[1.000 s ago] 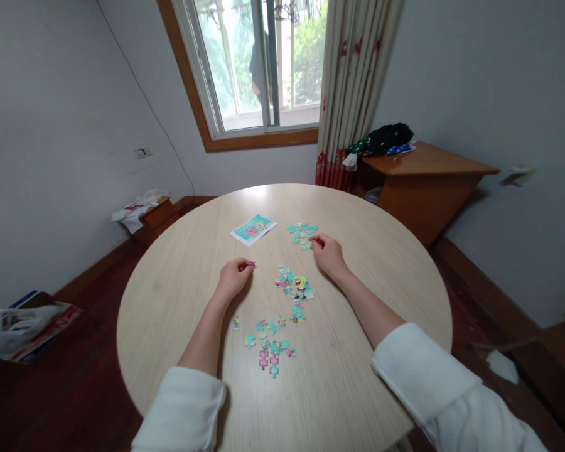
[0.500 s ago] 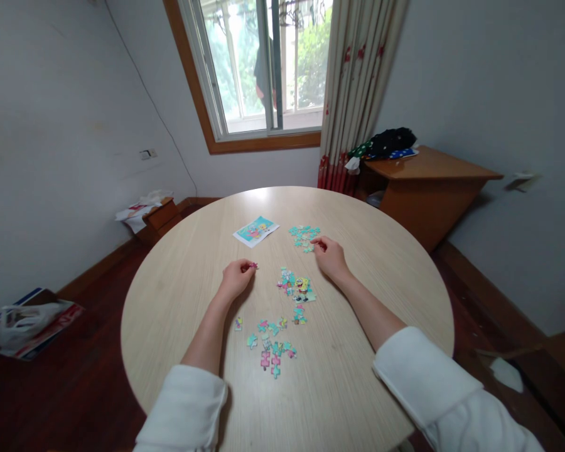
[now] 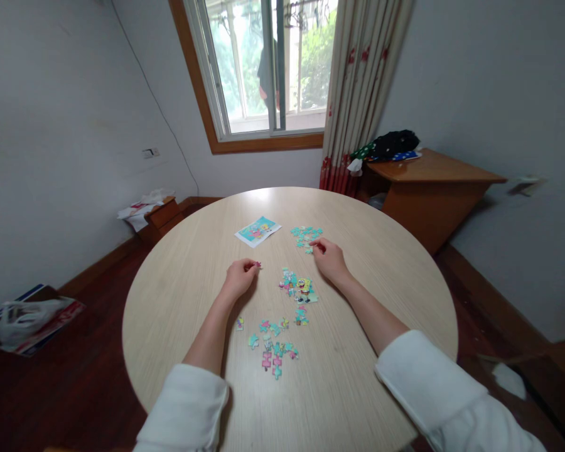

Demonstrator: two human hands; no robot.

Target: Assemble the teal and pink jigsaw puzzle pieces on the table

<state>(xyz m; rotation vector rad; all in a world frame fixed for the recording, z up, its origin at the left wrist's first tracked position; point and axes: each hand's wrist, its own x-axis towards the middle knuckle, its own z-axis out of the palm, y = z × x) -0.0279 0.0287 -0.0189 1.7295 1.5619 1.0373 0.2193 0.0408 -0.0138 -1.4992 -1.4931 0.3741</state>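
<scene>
Within a pinching left hand (image 3: 242,278) sits a pink puzzle piece (image 3: 258,265); the right hand (image 3: 329,258), its hold unclear, is beside teal pieces (image 3: 305,237).

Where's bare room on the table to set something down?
Bare on the table: outside the left arm, outside the right arm, and between the sleeves, below the near pieces. Also beyond the card. Crowded: the middle, from near pieces through the SpongeBob pieces to the teal pieces by the right hand.

The held piece (image 3: 258,265) is pink, the far pile (image 3: 303,231) mostly turquoise.
</scene>
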